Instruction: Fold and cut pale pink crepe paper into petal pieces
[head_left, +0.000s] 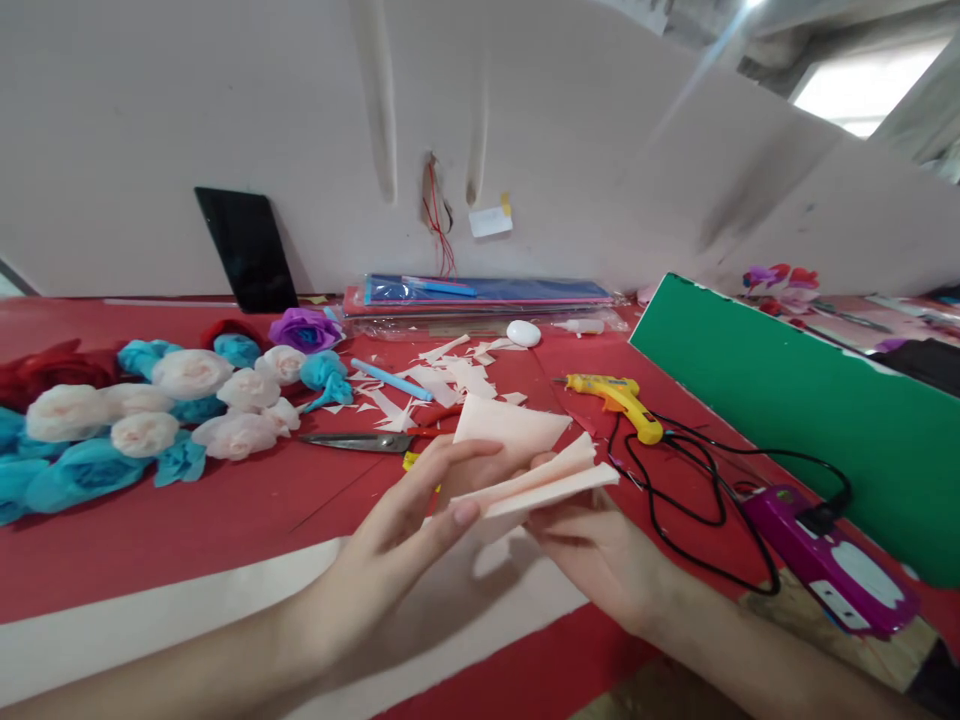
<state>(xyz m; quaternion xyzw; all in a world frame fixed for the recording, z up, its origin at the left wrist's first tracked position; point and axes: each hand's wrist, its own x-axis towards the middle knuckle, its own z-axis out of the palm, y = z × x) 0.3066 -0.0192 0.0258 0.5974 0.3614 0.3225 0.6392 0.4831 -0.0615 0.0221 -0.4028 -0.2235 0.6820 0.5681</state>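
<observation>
My left hand grips the near left end of folded pale pink paper, thumb on the edge and fingers behind. From the right, my right hand holds the same paper from below, its fingertips hidden behind the layers. Another pale pink sheet stands up just behind, partly covered by my left fingers; whether it joins the folded piece I cannot tell. Under both hands lies a large pale sheet. Scissors rest left of my left hand, their handles partly hidden. Beyond are pale paper scraps.
Blue, white, red and purple paper flowers fill the left of the red table. A yellow glue gun lies right, its black cord looping to a purple power strip. A green board stands beside it. A blue pen lies behind.
</observation>
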